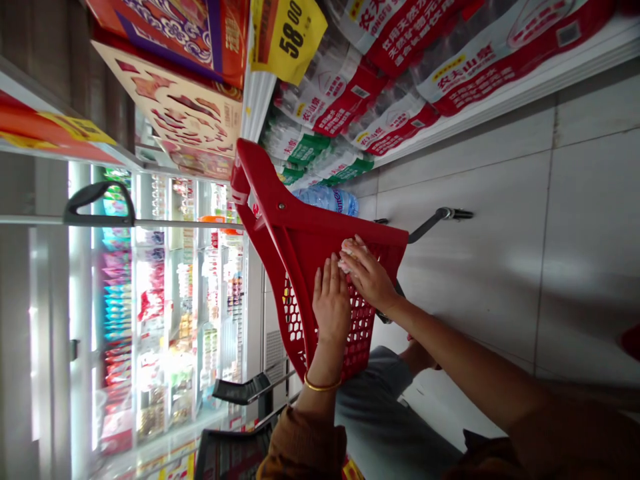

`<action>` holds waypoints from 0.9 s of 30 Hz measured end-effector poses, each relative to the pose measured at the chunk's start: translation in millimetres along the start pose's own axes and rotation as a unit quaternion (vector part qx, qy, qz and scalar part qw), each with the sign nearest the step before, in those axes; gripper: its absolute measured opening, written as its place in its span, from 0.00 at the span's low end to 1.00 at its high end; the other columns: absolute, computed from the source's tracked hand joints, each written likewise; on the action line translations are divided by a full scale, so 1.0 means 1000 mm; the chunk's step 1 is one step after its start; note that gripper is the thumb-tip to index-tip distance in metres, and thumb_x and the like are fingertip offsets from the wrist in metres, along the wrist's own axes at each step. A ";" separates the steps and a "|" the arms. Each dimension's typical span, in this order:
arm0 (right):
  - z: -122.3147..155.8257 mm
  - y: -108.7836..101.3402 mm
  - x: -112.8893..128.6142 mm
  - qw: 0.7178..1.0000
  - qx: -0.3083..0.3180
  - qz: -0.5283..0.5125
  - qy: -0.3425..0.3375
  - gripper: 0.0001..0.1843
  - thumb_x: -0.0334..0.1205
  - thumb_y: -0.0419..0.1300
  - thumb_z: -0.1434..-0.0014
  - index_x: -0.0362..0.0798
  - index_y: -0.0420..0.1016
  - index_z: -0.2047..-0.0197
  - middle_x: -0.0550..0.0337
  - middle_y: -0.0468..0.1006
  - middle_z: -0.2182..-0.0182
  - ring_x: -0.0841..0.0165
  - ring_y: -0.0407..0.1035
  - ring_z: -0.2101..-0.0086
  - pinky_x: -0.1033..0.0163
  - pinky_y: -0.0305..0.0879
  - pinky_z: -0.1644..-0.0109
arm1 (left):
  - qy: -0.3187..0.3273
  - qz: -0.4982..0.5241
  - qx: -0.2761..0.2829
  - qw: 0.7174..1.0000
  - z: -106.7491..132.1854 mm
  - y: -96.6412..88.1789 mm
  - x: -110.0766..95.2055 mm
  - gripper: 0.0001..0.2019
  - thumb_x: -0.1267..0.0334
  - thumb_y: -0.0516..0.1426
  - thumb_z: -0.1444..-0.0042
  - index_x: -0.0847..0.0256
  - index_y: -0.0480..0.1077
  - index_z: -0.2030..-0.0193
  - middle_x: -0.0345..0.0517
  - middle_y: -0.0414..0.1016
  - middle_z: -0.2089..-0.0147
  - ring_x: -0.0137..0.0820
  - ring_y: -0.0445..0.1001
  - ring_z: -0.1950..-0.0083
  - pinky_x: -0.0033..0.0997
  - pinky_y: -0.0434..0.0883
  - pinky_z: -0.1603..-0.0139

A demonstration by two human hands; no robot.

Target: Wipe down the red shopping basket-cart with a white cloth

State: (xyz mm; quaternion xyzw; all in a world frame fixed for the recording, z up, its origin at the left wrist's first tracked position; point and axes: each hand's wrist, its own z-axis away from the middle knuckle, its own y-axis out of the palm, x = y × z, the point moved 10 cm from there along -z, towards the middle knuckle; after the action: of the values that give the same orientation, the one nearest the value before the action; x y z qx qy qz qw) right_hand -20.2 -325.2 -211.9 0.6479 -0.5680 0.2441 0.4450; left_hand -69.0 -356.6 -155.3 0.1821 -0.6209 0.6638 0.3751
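A red plastic shopping basket cart [320, 240] with a honeycomb-holed lower part stands in front of me, appearing sideways in the tilted head view. My left hand [333, 303], with a gold bangle at the wrist, lies on its side panel, fingers stretched out and holding nothing. Just beside it, my right hand [369, 275] presses a crumpled whitish-pink wipe [346, 255] against the red panel. Part of the wipe is hidden under the fingers. The two hands are close together.
Shrink-wrapped packs of bottled water [400, 100] line a low shelf along the top. Gift boxes [185, 100] and a yellow price tag [290, 37] are beside them. A lit display fridge [170, 300] fills the left. Dark-handled metal carts [240, 390] stand below; tiled floor [480, 267] lies right.
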 end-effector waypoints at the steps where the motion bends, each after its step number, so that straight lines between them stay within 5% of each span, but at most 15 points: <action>1: 0.001 0.001 -0.002 1.000 0.005 0.011 -0.002 0.28 0.30 0.48 0.33 0.56 0.55 0.32 0.53 0.61 0.35 0.59 0.44 0.32 0.41 0.54 0.31 | -0.001 0.000 0.001 1.000 0.001 0.000 0.000 0.25 0.72 0.47 0.37 0.72 0.56 0.33 0.59 0.53 0.30 0.40 0.50 0.28 0.48 0.55 0.28; 12: 0.042 -0.015 -0.047 0.996 -0.044 0.050 0.054 0.30 0.30 0.48 0.34 0.57 0.52 0.31 0.54 0.59 0.34 0.59 0.52 0.34 0.41 0.56 0.33 | -0.021 0.008 -0.019 1.000 0.005 0.000 0.012 0.28 0.76 0.44 0.38 0.69 0.49 0.30 0.57 0.51 0.29 0.40 0.48 0.27 0.49 0.55 0.29; 27: -0.035 0.026 0.023 0.998 0.026 -0.041 -0.027 0.26 0.30 0.46 0.33 0.55 0.57 0.33 0.53 0.62 0.36 0.60 0.47 0.32 0.43 0.56 0.31 | -0.060 -0.009 -0.057 0.997 0.010 -0.021 0.040 0.24 0.73 0.45 0.36 0.68 0.57 0.33 0.58 0.59 0.32 0.39 0.51 0.28 0.49 0.53 0.28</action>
State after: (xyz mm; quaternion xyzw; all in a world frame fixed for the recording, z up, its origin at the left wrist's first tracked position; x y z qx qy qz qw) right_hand -32.8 -306.6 -168.4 0.6881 -0.5466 0.2226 0.4221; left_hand -82.4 -356.0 -111.2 0.2056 -0.6776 0.6114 0.3533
